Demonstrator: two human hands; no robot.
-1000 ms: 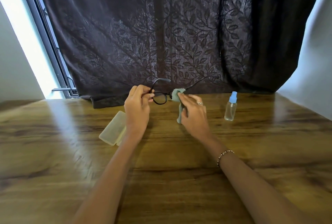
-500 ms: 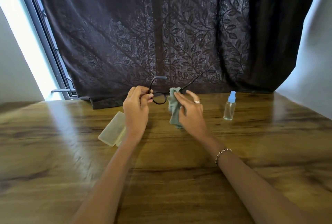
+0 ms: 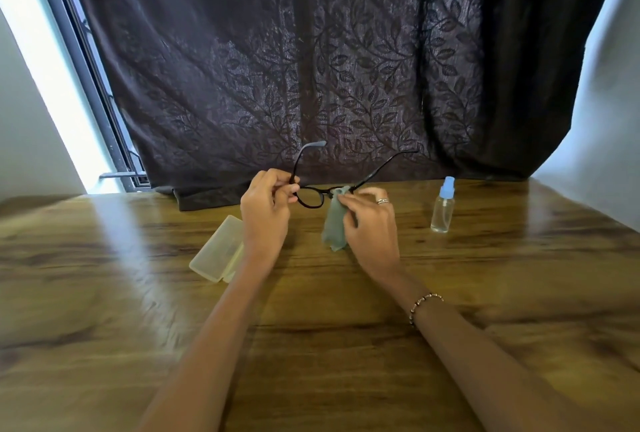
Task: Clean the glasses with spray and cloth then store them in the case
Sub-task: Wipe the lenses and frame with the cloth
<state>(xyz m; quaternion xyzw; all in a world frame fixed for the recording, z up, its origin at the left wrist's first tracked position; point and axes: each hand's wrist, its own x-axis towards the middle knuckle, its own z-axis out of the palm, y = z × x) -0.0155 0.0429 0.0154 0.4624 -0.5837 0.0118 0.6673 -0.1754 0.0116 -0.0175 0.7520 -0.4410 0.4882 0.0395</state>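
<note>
Head view, the only view. Left hand (image 3: 265,210) pinches the glasses (image 3: 323,191) at the left end of the frame, fingers (image 3: 277,186) curled tight on the hinge corner. Right hand (image 3: 372,227) holds the cloth (image 3: 334,227), fingers (image 3: 349,203) clamped through it onto the right lens; that lens is hidden by the cloth. The rest of the cloth hangs down toward the table (image 3: 104,293).

Glasses are held in the air above the table, centre and near the far edge, not resting on it. The front runs left to right between the two hands. Both temples are unfolded and point up and away toward the curtain (image 3: 311,68). The left lens is bare and in view.

Step looks like wiping the right lens. The key relation is that the lens sits right at the right fingers, with the left hand steadying the other end.

Case (image 3: 216,253) lies on the table left of centre, just beside the left forearm, long axis running diagonally toward the far edge. It seems open, two shells overlapping, though I cannot tell for sure. Nothing shows inside. The left hand is the nearer one for storing.

Bottle (image 3: 442,213) stands upright toward the far right, apart from the right hand, cap on, looks nearly empty or clear.

Ring (image 3: 382,201) and bracelet (image 3: 425,302) are on the right hand and wrist.
</note>
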